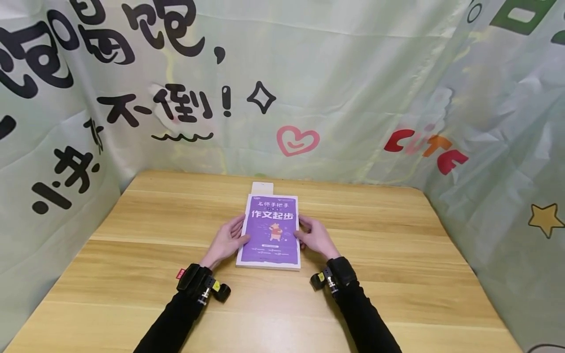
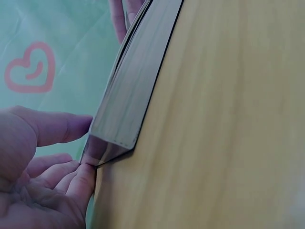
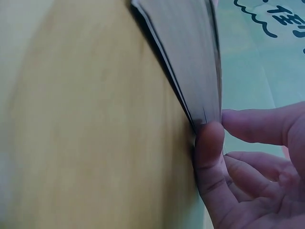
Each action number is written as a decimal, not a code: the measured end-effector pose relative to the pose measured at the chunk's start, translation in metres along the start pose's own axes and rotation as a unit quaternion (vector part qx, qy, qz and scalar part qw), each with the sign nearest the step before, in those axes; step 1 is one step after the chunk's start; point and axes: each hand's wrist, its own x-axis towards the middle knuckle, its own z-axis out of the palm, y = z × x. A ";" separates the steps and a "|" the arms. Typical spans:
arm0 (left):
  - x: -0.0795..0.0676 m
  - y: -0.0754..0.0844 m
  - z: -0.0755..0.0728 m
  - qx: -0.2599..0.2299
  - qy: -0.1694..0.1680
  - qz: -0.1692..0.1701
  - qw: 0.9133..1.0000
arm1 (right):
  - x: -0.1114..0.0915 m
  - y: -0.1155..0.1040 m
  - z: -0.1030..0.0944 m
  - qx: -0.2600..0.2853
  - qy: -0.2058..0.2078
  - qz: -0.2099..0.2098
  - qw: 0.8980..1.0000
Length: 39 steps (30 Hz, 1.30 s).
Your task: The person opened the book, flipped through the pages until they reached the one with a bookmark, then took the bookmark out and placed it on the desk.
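A purple paperback book [image 1: 271, 230] with white Chinese lettering and a small cartoon bear lies face up, cover toward me, in the middle of the wooden table. At its left side, my left hand [image 1: 227, 241] holds the spine edge, thumb on the cover's rim. In the left wrist view that thumb [image 2: 64, 128] meets the top corner while the fingers [image 2: 78, 188] sit low against the spine. Along the opposite side, my right hand [image 1: 317, 236] grips the page edge. The right wrist view has a finger [image 3: 209, 148] against the lower corner of the pages [image 3: 186, 57].
A white flat piece [image 1: 262, 188] pokes out behind the book's top edge. The wooden table [image 1: 375, 230] runs back to a printed cloth [image 1: 344, 88] that hangs at the rear and both sides. Each wrist carries a strapped black camera [image 1: 220, 292].
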 end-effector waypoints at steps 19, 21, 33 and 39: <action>-0.011 0.007 0.035 -0.017 0.003 0.002 1.000 | -0.026 0.016 -0.026 0.007 -0.009 0.002 1.000; -0.013 0.008 0.037 -0.020 -0.001 0.007 1.000 | -0.030 0.017 -0.028 0.007 -0.009 0.004 1.000; -0.024 0.008 0.052 -0.035 -0.022 0.005 0.999 | -0.049 0.026 -0.040 -0.003 -0.005 0.032 0.999; -0.028 0.010 0.059 -0.035 -0.031 0.007 0.999 | -0.060 0.029 -0.045 -0.008 -0.006 0.031 0.999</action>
